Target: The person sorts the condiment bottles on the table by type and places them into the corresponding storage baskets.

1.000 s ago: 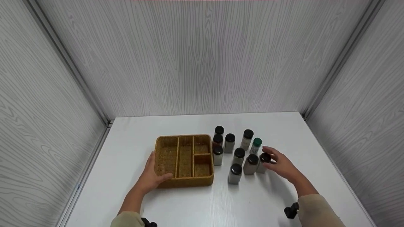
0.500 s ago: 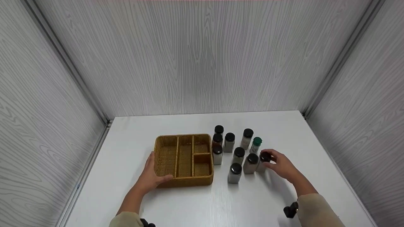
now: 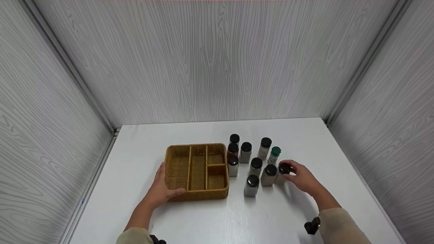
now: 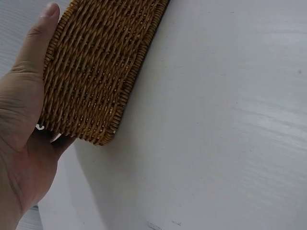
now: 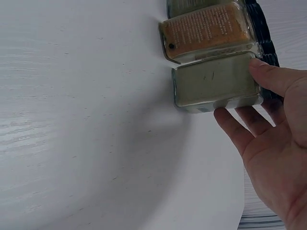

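Rightmost jar (image 5: pixel 216 82), now pinched by right hand (image 3: pixel 301 176), only loosely encircled earlier, left hand (image 3: pixel 161 189) gripping basket (image 3: pixel 207 195)

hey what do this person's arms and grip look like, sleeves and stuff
The left sleeve and right sleeve are both beige. Beside them, the left gadget and right gadget are small and black. The left grip and right grip are bare hands, without gloves. No cables show.

No legible lettering on the jars (image 5: pixel 208 29)
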A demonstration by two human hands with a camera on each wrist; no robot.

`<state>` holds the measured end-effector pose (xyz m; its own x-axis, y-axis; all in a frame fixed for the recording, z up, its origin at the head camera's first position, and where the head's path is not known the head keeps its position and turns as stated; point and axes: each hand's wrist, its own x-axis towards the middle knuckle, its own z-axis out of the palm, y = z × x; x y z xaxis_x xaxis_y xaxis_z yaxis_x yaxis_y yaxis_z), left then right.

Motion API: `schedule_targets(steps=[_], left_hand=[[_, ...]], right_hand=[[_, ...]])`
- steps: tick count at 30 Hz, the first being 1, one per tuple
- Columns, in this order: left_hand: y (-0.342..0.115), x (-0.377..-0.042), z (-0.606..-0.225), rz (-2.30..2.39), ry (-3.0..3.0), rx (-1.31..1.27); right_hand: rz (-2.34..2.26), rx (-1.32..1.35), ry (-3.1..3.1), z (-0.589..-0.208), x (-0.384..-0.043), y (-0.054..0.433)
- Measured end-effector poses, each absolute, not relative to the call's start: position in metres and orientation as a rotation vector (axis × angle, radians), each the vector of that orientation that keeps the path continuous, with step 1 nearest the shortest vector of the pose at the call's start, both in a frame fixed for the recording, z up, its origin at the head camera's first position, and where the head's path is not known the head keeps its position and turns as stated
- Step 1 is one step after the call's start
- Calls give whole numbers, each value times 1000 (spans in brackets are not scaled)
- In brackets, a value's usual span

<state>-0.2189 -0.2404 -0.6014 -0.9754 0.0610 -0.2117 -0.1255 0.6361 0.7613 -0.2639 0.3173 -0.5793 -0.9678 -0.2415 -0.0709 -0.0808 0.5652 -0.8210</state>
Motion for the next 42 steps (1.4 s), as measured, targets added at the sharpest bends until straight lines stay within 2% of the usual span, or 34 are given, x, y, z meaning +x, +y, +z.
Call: schedule_targets(steps=[22,42], left_hand=[[-241,-219,-602,1290,2613,-68],[-237,-221,-603,1308,2614,-71]], right_hand=[[-1322,-204,2618,-574,-268,324],[-1357,-287,2683,-507,-277,319]])
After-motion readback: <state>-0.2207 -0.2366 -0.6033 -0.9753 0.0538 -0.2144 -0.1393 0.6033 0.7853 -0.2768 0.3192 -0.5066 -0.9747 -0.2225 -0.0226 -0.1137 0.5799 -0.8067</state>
